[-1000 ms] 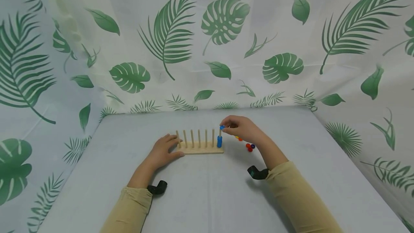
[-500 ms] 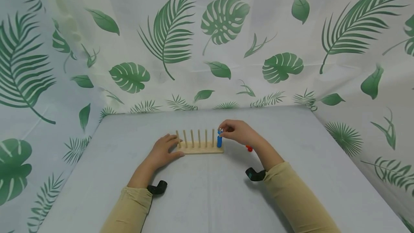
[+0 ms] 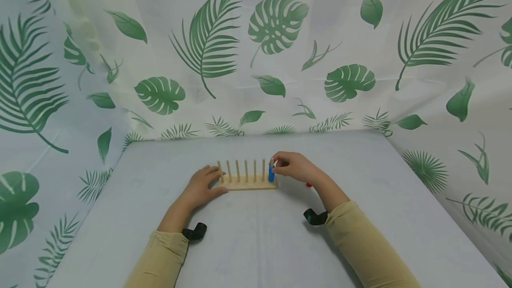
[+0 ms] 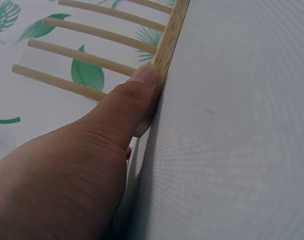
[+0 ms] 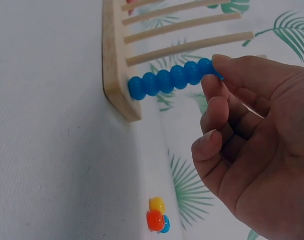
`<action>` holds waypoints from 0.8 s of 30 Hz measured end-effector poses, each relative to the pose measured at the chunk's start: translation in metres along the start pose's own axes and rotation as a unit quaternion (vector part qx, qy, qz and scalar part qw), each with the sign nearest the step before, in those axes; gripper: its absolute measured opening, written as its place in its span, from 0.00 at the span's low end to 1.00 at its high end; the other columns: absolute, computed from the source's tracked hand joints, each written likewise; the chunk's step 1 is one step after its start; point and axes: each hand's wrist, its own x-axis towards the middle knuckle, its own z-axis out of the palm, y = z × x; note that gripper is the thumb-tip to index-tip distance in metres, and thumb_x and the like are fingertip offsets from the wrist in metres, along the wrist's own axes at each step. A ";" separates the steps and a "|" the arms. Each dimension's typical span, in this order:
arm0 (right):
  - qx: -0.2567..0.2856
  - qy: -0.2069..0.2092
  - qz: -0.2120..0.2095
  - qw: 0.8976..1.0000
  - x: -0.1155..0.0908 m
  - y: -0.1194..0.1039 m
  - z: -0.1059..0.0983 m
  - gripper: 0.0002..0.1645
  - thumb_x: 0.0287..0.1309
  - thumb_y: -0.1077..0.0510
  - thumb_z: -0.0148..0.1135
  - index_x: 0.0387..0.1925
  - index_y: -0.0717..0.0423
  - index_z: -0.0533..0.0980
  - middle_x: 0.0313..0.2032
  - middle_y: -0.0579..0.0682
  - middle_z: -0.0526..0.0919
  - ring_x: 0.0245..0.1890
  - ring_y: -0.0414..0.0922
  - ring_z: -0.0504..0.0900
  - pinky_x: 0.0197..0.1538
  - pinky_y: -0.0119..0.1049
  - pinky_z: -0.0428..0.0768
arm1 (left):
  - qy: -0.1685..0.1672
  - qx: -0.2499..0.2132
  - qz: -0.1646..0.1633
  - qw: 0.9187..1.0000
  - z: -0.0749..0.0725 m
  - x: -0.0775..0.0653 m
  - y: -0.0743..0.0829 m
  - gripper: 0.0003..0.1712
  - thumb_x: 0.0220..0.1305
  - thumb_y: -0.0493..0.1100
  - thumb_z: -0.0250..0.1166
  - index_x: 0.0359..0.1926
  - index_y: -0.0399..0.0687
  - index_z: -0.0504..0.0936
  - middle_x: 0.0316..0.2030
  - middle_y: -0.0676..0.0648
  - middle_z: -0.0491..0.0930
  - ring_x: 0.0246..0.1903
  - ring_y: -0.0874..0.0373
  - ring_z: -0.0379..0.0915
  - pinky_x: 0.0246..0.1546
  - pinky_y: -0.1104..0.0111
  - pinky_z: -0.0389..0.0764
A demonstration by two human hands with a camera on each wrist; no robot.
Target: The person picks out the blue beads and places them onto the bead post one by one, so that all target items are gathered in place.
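Observation:
A wooden peg rack [image 3: 250,186] with several upright pegs stands on the table. My left hand [image 3: 201,186] grips its left end; in the left wrist view the thumb [image 4: 134,92] lies along the front edge of the base, while the other fingers are mostly hidden. Blue beads [image 5: 164,81] are stacked on the rightmost peg, starting at the base. At the top of this stack, my right hand [image 3: 295,166] pinches the uppermost blue bead [image 5: 207,67] between thumb and index finger, the remaining fingers loosely curled. The other pegs I can see carry no beads.
Right of the rack, a red bead [image 3: 309,185] shows below my right wrist. Loose yellow [image 5: 157,204], orange-red [image 5: 155,220] and blue beads lie close together in the right wrist view. A leaf-printed cloth [image 3: 280,57] hangs behind the table.
My right hand has brought a blue bead down the rightmost peg from its tip onto the stack. More of the loose beads are now hidden behind that arm. The left hand has stayed put.

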 end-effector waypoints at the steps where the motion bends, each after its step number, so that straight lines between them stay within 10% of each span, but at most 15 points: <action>1: 0.001 -0.001 0.000 1.000 0.000 0.000 0.000 0.13 0.64 0.51 0.65 0.48 0.46 0.78 0.34 0.46 0.80 0.31 0.43 0.76 0.35 0.37 0.77 | 0.000 0.000 0.000 1.000 0.000 0.000 0.000 0.34 0.61 0.61 0.68 0.64 0.51 0.76 0.68 0.42 0.69 0.73 0.36 0.54 0.72 0.40 0.57; 24: -0.039 0.038 0.040 0.998 -0.004 0.022 -0.031 0.19 0.66 0.46 0.62 0.54 0.48 0.79 0.43 0.47 0.82 0.40 0.45 0.78 0.41 0.36 0.80 | 0.001 -0.001 -0.003 1.000 0.001 0.000 -0.002 0.34 0.62 0.61 0.67 0.64 0.51 0.76 0.68 0.42 0.69 0.73 0.36 0.53 0.72 0.40 0.56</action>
